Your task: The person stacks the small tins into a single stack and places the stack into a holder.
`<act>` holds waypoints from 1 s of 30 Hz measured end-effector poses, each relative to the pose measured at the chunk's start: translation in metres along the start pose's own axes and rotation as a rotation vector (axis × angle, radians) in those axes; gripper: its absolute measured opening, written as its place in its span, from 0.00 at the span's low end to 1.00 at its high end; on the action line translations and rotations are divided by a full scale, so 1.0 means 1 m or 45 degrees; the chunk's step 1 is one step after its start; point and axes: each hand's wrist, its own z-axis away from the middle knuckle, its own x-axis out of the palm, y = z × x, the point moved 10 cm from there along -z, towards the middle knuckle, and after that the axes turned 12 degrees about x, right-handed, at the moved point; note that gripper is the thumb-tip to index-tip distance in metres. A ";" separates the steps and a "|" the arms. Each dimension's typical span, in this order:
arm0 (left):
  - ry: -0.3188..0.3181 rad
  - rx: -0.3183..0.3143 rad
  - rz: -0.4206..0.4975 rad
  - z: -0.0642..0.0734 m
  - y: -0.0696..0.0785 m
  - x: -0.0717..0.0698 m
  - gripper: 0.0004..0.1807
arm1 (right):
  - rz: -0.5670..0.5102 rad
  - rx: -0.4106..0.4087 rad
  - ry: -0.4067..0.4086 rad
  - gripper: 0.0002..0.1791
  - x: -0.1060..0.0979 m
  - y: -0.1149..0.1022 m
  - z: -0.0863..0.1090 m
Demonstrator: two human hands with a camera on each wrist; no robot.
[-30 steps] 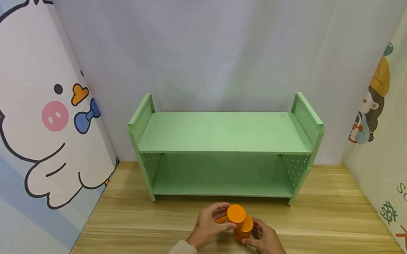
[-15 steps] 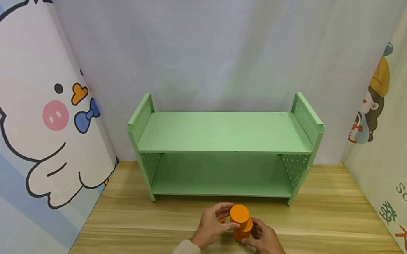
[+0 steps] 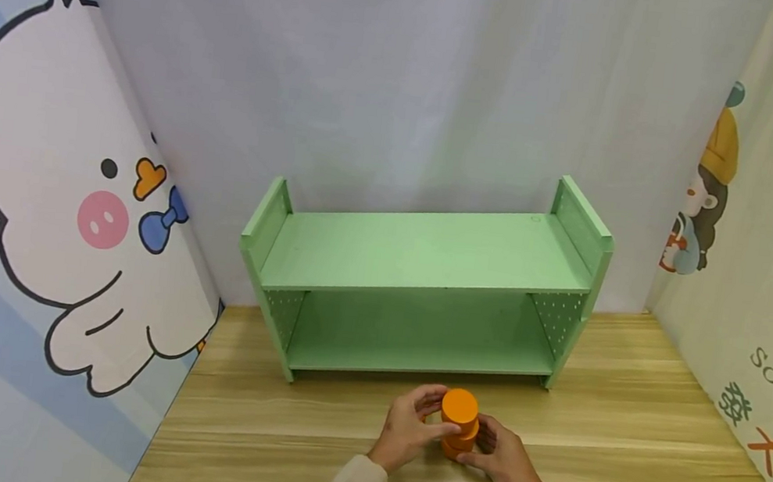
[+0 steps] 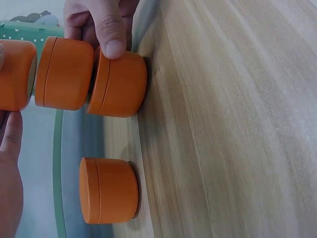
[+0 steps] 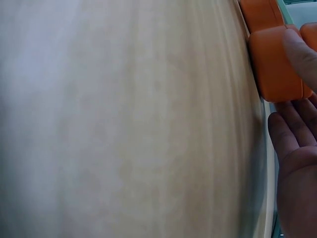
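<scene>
My left hand (image 3: 405, 430) grips a small orange round tin (image 3: 459, 407) between thumb and fingers. That tin hangs over a stack of two similar lidded tins; in the left wrist view a narrow gap separates it from the upper stacked tin (image 4: 64, 73). The bottom tin (image 4: 121, 85) stands on the table, slightly tilted or offset against the one above. My right hand (image 3: 508, 462) holds this bottom tin, thumb on the near side and fingers behind it. Another orange tin (image 4: 111, 191) stands apart on the table, mostly hidden by my left hand in the head view.
Behind the hands stands a two-level green shelf (image 3: 428, 253) with perforated side panels. The wood-grain table (image 3: 622, 423) extends around it on both sides. Printed cloth hangs at left and right, with a plain pale cloth (image 3: 409, 94) at the back.
My left hand has moved a little to the right with its tin, bringing it from the stack's left side to above it. The right hand stays in place.
</scene>
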 end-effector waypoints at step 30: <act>-0.012 -0.029 0.030 0.001 -0.007 0.006 0.29 | -0.042 0.000 -0.010 0.36 0.000 -0.003 0.004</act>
